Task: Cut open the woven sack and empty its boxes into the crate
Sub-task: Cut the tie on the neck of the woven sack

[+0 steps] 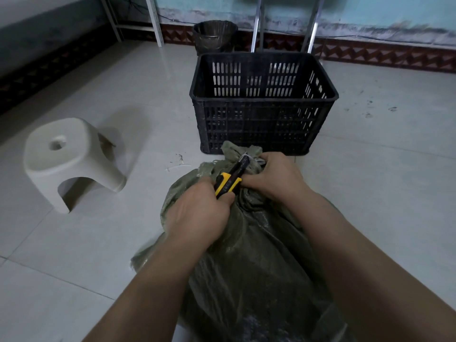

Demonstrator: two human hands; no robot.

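Surroundings: pale glossy tiled floor (370, 169); a white moulded plastic stool (70, 159) with a round hole in its seat stands to the left of the sack, well apart from it. A dark round ribbed waste bin (214, 37) sits behind the crate against the wall, between metal furniture legs.
In the way: nothing lies between sack and crate; small pale scraps (179, 164) lie on the floor left of the sack's neck.
Crate: black slotted plastic crate (261, 102), upright, mouth open upward, just beyond the sack's tied top. The inside that shows is dark; contents cannot be told.
Sack: olive-green woven plastic sack (259, 255), bulging, standing on the floor directly in front of the person, its neck bunched and bound with a pale tie (254, 157). Boxes inside are hidden by the weave.
Tool: yellow-and-black utility knife (228, 183), angled up and right, its tip at the bound neck.
Left hand (197, 218): grip closed around the knife's handle, resting on the sack.
Right hand (276, 176): grip closed on the sack's gathered neck, just beside the knife.
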